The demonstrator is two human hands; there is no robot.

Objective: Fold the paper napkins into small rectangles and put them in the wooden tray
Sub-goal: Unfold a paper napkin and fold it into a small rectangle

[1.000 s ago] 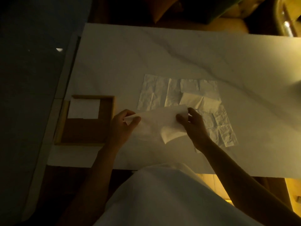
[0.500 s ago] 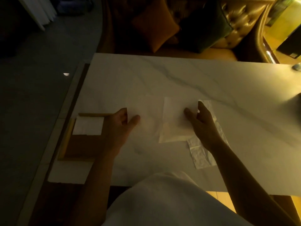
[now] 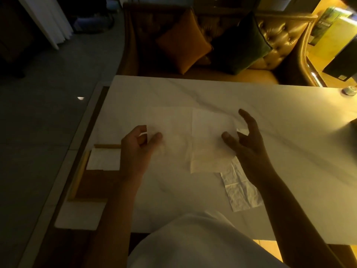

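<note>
A white paper napkin (image 3: 193, 136) is spread out in front of me over the marble table (image 3: 251, 97). My left hand (image 3: 138, 145) pinches its left edge between thumb and fingers. At its right side my right hand (image 3: 244, 140) has the fingers spread; whether it grips the paper is unclear. The napkin's right half looks thicker, as if doubled. More crumpled napkins (image 3: 239, 188) lie under and beside my right forearm. A wooden tray (image 3: 79, 178) sits at the table's left edge with one folded white napkin (image 3: 104, 158) in its far corner.
Beyond the table's far edge is a tufted sofa with an orange cushion (image 3: 183, 41) and a dark green cushion (image 3: 241, 43). A small round object (image 3: 348, 91) lies at the far right. The floor drops away left of the tray.
The napkin went from being held bunched between both hands to being stretched out flat. The camera view tilted up, so the table sits lower in the frame. My right fingers have spread.
</note>
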